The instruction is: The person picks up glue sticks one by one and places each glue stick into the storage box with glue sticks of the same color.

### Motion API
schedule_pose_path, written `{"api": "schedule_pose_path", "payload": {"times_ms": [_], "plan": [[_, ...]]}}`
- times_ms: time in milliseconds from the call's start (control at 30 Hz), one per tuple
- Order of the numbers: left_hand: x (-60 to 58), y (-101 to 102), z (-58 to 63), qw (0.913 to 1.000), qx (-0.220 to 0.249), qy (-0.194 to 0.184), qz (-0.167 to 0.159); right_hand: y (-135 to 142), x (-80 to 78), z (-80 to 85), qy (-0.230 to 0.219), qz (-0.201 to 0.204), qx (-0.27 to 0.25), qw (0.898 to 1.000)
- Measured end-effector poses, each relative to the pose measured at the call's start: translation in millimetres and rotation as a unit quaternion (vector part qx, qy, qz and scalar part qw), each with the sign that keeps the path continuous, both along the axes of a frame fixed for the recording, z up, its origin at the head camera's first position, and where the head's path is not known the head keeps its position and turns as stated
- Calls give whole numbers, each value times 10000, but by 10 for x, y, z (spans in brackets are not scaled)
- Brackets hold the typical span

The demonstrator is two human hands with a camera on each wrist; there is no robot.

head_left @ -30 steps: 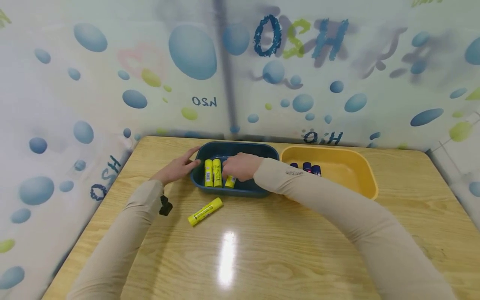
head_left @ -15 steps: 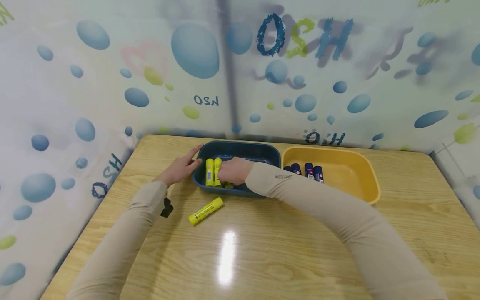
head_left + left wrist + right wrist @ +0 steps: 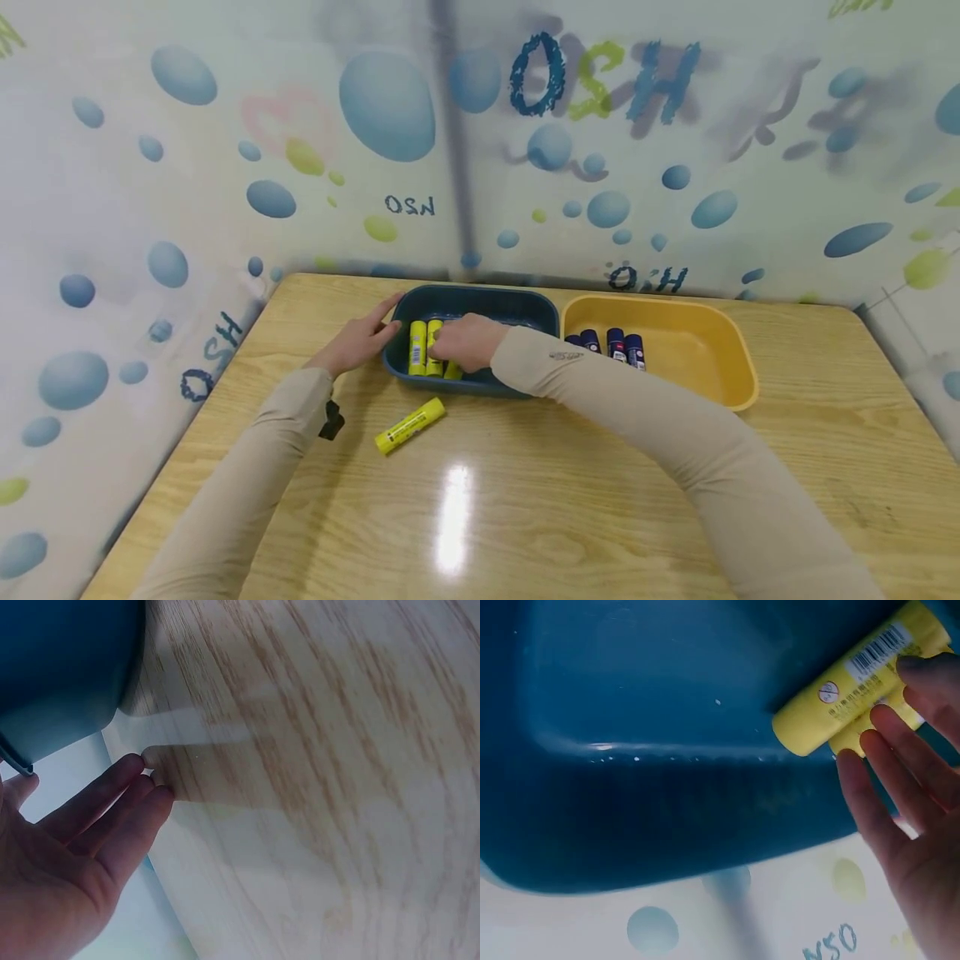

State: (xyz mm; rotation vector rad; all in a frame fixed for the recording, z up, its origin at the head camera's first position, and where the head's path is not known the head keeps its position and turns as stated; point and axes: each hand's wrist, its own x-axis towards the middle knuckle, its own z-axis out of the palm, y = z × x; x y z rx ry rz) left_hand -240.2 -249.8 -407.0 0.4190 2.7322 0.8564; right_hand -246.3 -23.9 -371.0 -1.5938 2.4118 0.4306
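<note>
In the head view a dark blue bin (image 3: 525, 310) stands at the back of the table. Yellow glue sticks (image 3: 417, 348) lie side by side in its left part. My right hand (image 3: 471, 342) reaches in over them; seen from the right wrist, its thumb (image 3: 930, 673) and nearly straight fingers touch a yellow glue stick (image 3: 840, 694) with a barcode. My left hand (image 3: 357, 340) rests at the bin's left end, thumb at the rim, the other fingers extended outside along the wall. Another yellow glue stick (image 3: 410, 426) lies on the table in front of the bin.
A yellow-orange bin (image 3: 693, 342) stands right beside the blue one, holding several dark blue glue sticks (image 3: 616, 343), partly hidden by my right sleeve (image 3: 637, 400). Behind the wooden table (image 3: 555, 508) rises a wall covering (image 3: 495, 183) with printed blue bubbles.
My right hand has shifted slightly left inside the blue bin, covering more of the third glue stick and closer to the other two. The left hand stays at the rim.
</note>
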Motion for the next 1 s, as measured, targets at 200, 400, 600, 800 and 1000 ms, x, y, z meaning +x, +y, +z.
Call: {"api": "schedule_pose_path", "payload": {"times_ms": [200,400,600,800,1000], "plan": [[25,2,-3,10000,1,48,-22,25,51,148,319,-91,-74,9994],[32,18,11,10000,-35,-19,39,100,214,305,390,-21,-411,9984],[24,32,27,9999,-46,2,105,164,433,364,546,265,-554,9966],[28,31,29,9999,-73,88,63,149,602,359,492,451,-711,9952],[38,44,28,9999,-18,144,28,85,748,325,671,770,-714,9922]]}}
